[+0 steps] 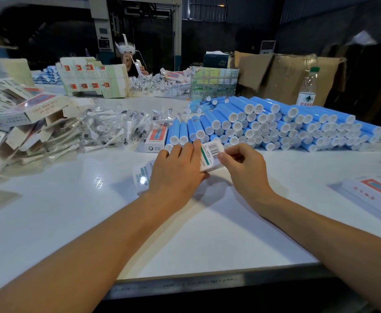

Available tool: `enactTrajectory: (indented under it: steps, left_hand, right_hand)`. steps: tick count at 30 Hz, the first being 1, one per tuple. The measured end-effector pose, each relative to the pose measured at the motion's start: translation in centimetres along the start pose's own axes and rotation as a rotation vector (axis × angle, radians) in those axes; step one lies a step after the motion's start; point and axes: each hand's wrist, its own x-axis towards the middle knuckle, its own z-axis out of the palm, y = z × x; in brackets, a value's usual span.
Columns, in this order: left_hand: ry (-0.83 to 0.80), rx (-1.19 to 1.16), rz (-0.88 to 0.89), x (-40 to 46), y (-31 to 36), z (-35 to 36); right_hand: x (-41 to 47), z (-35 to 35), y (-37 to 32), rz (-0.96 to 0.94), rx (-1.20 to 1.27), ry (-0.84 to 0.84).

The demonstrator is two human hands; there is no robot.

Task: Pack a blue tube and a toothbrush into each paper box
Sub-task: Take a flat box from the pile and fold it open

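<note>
A white paper box (211, 154) with a barcode lies across the middle of the white table (72, 211). My left hand (178, 170) lies over its middle and grips it. My right hand (243, 166) pinches its right end near the barcode. The box's left end shows past my left wrist. Whether anything is inside the box is hidden. A big stack of blue tubes (275, 125) with white caps lies just behind my hands. Wrapped toothbrushes (117, 129) are heaped to the left of the tubes.
Empty and folded boxes (26, 114) pile up at far left. Finished boxes (377, 195) lie at the right edge. A water bottle (307, 89) and cardboard cartons (282, 77) stand behind the tubes. Across the table sits another person (130, 62) wearing a headset.
</note>
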Motion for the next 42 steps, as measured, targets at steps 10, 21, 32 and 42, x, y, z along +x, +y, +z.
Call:
enactTrajectory:
  steps: [10,21,32,42]
  left_hand:
    - [-0.004,0.042,0.009,0.0,0.3,-0.2]
    - [0.001,0.06,0.05,-0.1,0.3,-0.5]
    - [0.083,-0.232,-0.075,0.9,-0.6,-1.8]
    - [0.022,-2.3,-0.727,2.0,-1.8,-3.3]
  right_hand:
    - [-0.2,0.1,-0.1,-0.044,-0.026,-0.012]
    - [-0.3,-0.1,0.0,-0.089,-0.023,-0.048]
    - [-0.4,0.0,-0.6,-0.135,0.205,-0.051]
    - [-0.6,0.7,0.0,-0.186,0.039,-0.212]
